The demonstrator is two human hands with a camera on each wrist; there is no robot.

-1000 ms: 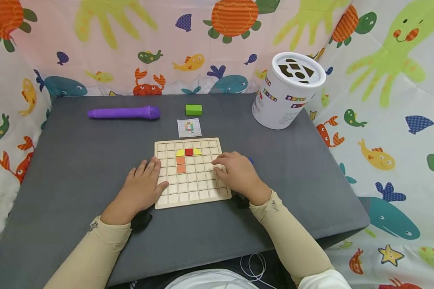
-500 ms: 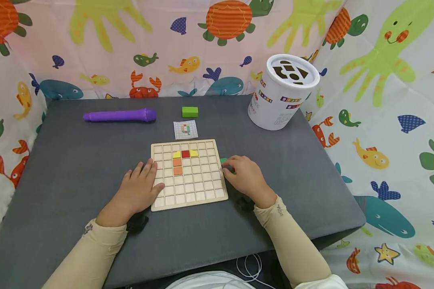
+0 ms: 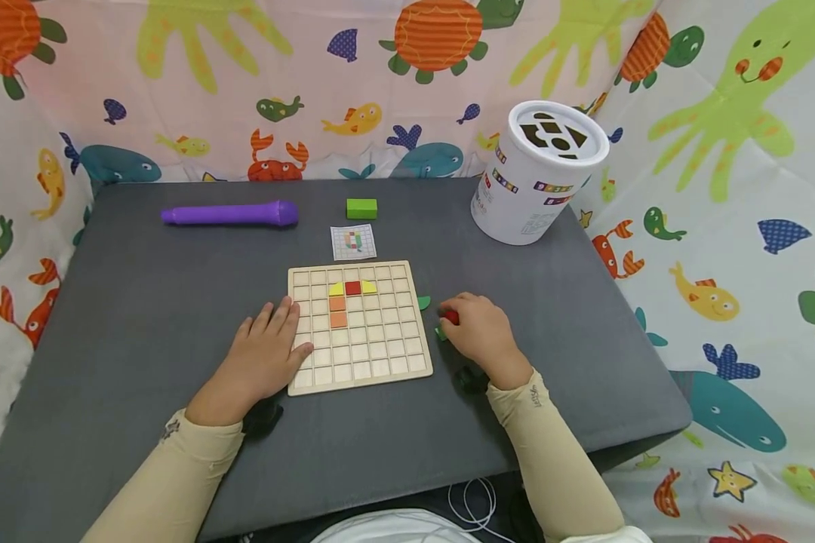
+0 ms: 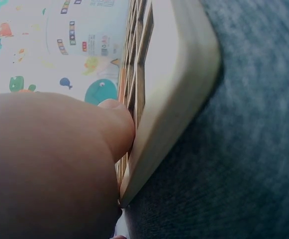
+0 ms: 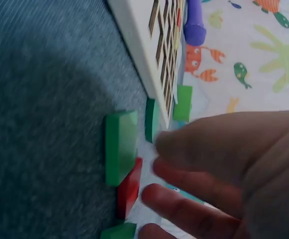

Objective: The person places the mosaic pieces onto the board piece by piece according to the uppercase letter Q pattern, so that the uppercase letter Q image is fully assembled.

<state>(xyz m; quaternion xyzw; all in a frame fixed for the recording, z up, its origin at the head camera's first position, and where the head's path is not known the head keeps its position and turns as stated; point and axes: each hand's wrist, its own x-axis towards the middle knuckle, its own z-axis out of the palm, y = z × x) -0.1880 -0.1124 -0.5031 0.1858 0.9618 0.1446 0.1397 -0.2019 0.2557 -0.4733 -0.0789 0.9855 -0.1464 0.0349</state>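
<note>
Wooden grid board (image 3: 385,348) flat on the grey bench (image 3: 570,369), yellow, red and orange tiles in its upper squares! Off its right edge, a red block (image 5: 130,189) lies among green blocks (image 5: 121,147), and the right hand (image 3: 478,332) is right over them: thumb and fingers (image 5: 181,205) apart, loosely bent; whether a fingertip touches the red, can't call it. From the head view that hand covers part of the red; the right wrist view cuts one green block at the bottom. Palm down, its forearm slants in from the near side. Across the board's left edge, the left hand (image 3: 261,366) presses flat, fingers straight, thumb on the grid; up close, its own bulk hides most fingers. Beyond the board: a picture card (image 3: 353,243).
</note>
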